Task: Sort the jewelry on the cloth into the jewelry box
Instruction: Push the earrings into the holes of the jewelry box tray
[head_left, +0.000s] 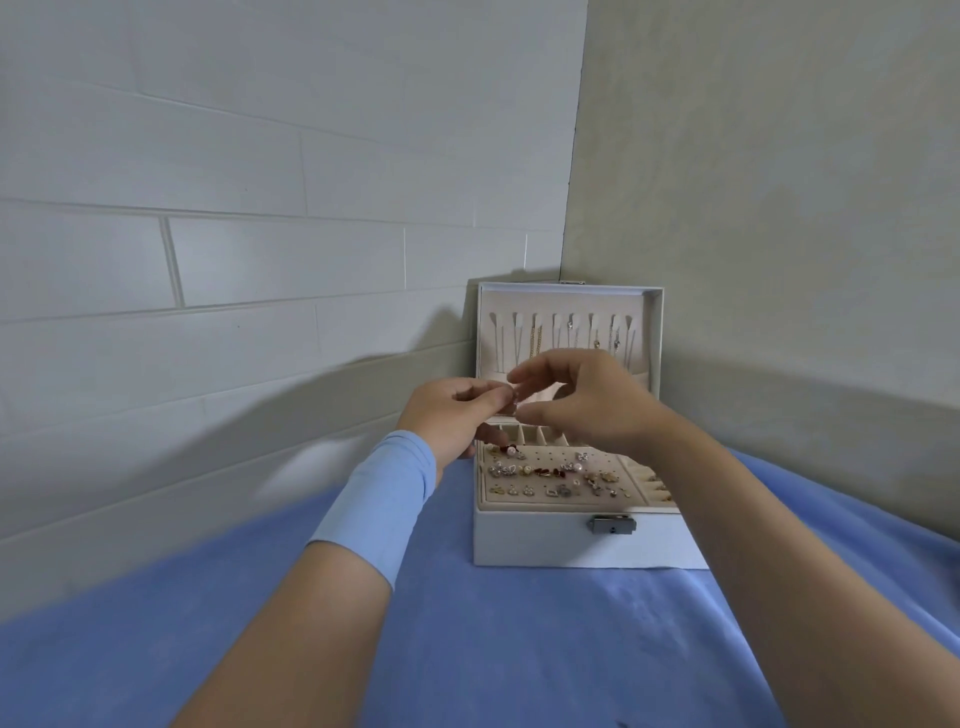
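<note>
Where left hand (451, 415) meets right hand (589, 400) over the jewelry box (550, 543), grasp is unclear.

A white tiled wall (234, 208) meets a plain beige wall (779, 182) at the corner behind.

Left hand (452, 415) and right hand (587, 400) meet above open jewelry box (545, 540).

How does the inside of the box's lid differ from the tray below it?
The lid stands upright; the tray lies flat. The lid carries a row of hooks with a few hanging chains; the tray is a holed pad dotted with many earrings. Both are lined in pale beige.
</note>
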